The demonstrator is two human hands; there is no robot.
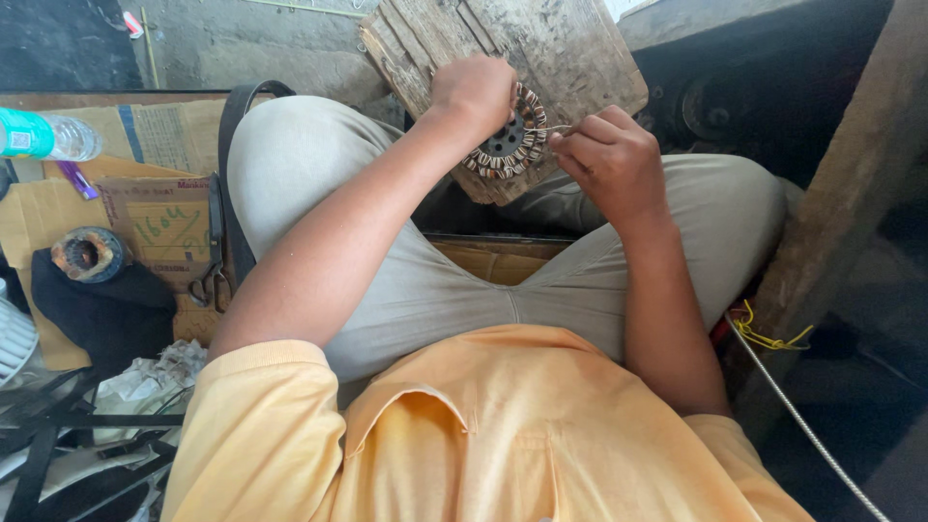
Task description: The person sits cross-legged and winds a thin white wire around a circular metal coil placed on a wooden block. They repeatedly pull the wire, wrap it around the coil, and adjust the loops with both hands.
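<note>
Landmark: the wooden board point(541, 58), worn and grey, propped over the seated person's knees at the top middle of the view.
Wound ring point(507, 135): a round stator-like ring with a dark perforated hub and striped brown-and-white coils around its rim; it lies flat against the lower face of the wooden board.
Left hand point(474, 92): curled over the upper left part of the ring, fingers bent down and pressing it onto the board; the fingertips are hidden behind the hand.
Right hand point(614, 159): just right of the ring, at the board's lower right edge, fingers drawn together and pinching a thin pale wire point(559, 129) that runs to the ring's rim.
Legs: grey trousers, knees spread under the board on both sides.
Shirt: yellow-orange, filling the bottom of the view, well below the board.
Cardboard point(155, 217): flattened sheets on the floor, left of the board beyond the person's left knee.
Second coil ring point(87, 253): brownish, on a dark cloth, far left and below the board.
Plastic bottle point(48, 135): clear with a teal label, lying at the left edge.
Dark strap point(227, 184): loops along the left thigh.
Yellow cord point(764, 333): knotted at a wooden post, lower right of the board.
</note>
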